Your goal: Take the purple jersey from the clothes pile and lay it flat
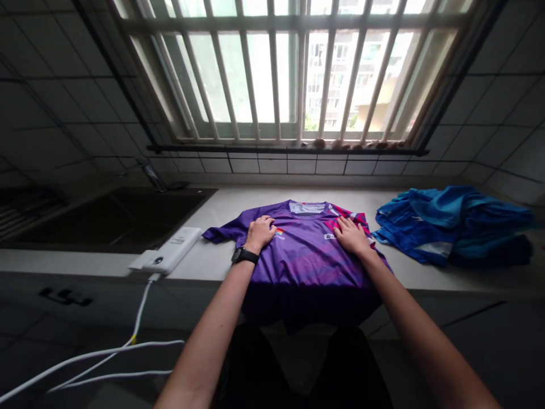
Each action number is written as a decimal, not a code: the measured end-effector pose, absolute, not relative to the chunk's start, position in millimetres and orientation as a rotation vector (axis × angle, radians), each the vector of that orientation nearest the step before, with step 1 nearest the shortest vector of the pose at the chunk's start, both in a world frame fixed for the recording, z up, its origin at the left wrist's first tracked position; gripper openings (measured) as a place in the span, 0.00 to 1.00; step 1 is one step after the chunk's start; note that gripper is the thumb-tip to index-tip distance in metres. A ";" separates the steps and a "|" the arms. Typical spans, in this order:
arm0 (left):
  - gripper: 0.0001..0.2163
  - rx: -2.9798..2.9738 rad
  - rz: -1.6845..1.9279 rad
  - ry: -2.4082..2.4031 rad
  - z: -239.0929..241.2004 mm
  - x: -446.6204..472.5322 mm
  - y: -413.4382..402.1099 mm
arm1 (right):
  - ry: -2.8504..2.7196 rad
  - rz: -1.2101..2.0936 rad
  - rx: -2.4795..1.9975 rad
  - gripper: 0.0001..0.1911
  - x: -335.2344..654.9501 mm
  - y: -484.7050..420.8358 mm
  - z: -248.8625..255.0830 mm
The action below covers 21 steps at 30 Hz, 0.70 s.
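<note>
A: Two hands lay flat on the purple jersey (304, 258); where did it sit?

B: Spread on the table (204, 261) under the window, hem hanging over the front edge.

A: State of the fingers?

B: Left hand (260, 232) and right hand (351, 234): fingers extended, pressing the chest area, grasping nothing. Blue clothes (451, 224) lay just right; a white power bank (170, 251) lay left.

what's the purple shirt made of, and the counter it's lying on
Purple shirt: probably thin synthetic sports knit, judging by its slight sheen, printed logos and the limp way it hangs over the edge. Counter: pale, smooth and hard, likely stone or a composite; its faint window glare suggests a semi-polished finish.
</note>
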<state>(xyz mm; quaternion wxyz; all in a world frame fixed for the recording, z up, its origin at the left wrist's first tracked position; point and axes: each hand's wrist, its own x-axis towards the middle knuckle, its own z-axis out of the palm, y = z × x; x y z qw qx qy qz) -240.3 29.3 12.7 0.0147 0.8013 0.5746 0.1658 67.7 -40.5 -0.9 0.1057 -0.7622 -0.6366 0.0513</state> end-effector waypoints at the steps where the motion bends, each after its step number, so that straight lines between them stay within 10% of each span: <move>1: 0.18 2.512 0.519 1.764 13.7 -239.6 27.7 | -1.842 0.148 -2.249 0.31 68.3 -39.5 -3.3; 21: 0.23 2.693 0.314 1.487 9.7 -235.1 31.1 | -1.933 0.135 -1.754 0.22 80.7 -43.4 -7.2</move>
